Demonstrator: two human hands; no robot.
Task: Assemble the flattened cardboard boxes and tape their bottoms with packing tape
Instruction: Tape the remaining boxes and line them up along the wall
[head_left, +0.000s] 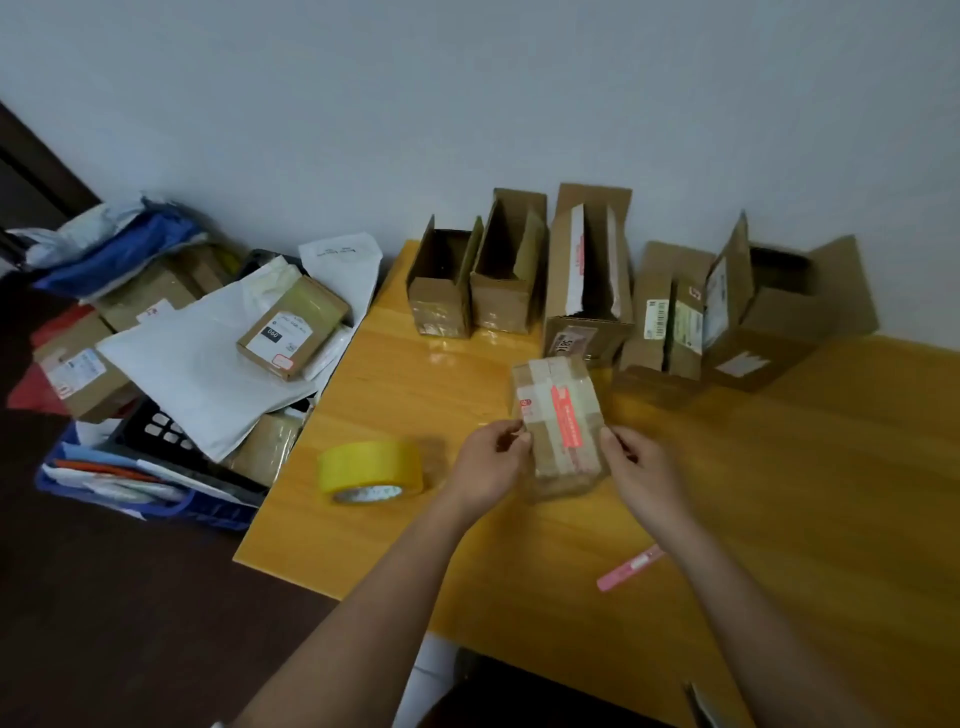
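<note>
Nearest the camera, two bare forearms are extended over a yellow wooden table (779, 467), the largest surface in view, which is set against a pale wall (467, 104). Along the table's far edge a row of assembled boxes (587, 275) is stood with the open tops upward and flaps raised; five are seen side by side, the rightmost being the broadest. To the left of the table, on the dark floor, a heap of parcels and white mailing bags (208, 374) is piled over a blue crate (130, 499), and a small labelled carton (293, 327) is laid on top of the heap. In the middle of the table a small cardboard box (563, 421) is held between both hands, its taped face turned upward and a red-orange sticker seen running along it; whether its base touches the table cannot be told through the blur. The left hand (488, 462) is closed on the box's left side, the fingers curled and the thumb pressed near the edge. The right hand (641, 470) is closed on the right side in like manner. A roll of yellow packing tape (371, 470) is laid on the table left of the left hand, apart from it. A pink utility knife (628, 567) is laid beside the right forearm.
</note>
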